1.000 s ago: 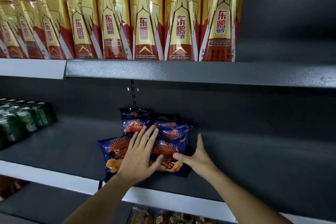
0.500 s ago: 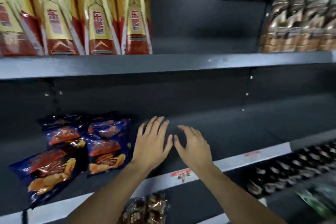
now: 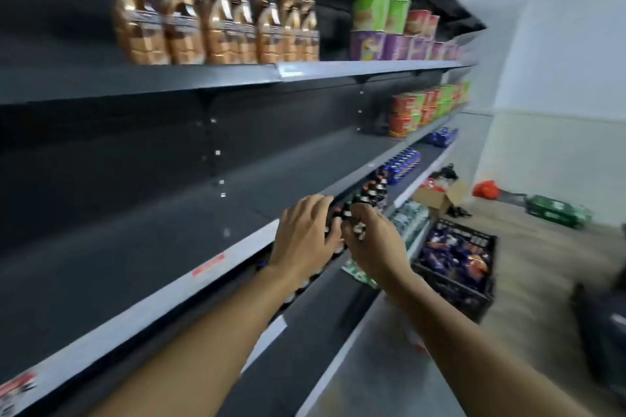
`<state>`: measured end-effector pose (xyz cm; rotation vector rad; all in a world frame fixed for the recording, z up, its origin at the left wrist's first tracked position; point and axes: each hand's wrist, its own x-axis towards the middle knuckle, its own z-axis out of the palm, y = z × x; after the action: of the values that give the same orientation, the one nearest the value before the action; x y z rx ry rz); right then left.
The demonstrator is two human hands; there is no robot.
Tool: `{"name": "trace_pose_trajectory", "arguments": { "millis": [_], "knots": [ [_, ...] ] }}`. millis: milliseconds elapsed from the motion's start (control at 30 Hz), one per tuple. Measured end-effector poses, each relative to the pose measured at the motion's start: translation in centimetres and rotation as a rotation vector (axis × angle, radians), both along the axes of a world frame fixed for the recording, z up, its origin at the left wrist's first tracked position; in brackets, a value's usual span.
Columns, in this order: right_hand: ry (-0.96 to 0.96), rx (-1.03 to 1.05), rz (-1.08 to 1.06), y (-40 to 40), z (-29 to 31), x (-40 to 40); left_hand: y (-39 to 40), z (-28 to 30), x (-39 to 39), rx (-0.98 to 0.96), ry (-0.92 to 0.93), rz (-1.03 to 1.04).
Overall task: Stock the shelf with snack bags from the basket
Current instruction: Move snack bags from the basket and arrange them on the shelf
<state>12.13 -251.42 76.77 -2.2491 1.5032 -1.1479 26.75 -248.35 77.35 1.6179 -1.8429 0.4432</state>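
both hands were held side by side in front of the middle shelf (image 3: 216, 267) edge — left hand (image 3: 303, 235) and right hand (image 3: 376, 242), fingers loosely curled, nothing gripped. the view was blurred. the black basket (image 3: 474, 294) was seen on the floor to the right, blue snack bags (image 3: 450, 256) piled inside. brown bottles (image 3: 216, 13) were lined up on the upper shelf.

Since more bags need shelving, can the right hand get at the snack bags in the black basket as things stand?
Probably yes: the right hand looks empty, the black basket on the floor is open-topped, snack bags exposed, nothing between; bending down seems needed.
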Motion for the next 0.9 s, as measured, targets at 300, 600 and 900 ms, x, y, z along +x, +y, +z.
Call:
{"name": "trace_pose_trajectory", "arguments": {
  "millis": [300, 600, 900],
  "knots": [
    [-0.045, 0.031, -0.289, -8.0, -0.4, -23.1, -12.9, -0.9, -22.5, 0.056, 0.149, -0.270],
    [-0.106, 0.085, -0.436, -15.9, -2.6, -32.7, -23.6, -4.2, -34.2, 0.198, 0.289, -0.420],
    [-0.187, 0.147, -0.420, -31.3, -2.8, -34.7, -40.1, -6.0, -35.8, 0.286, 0.452, -0.434]
  ]
}}
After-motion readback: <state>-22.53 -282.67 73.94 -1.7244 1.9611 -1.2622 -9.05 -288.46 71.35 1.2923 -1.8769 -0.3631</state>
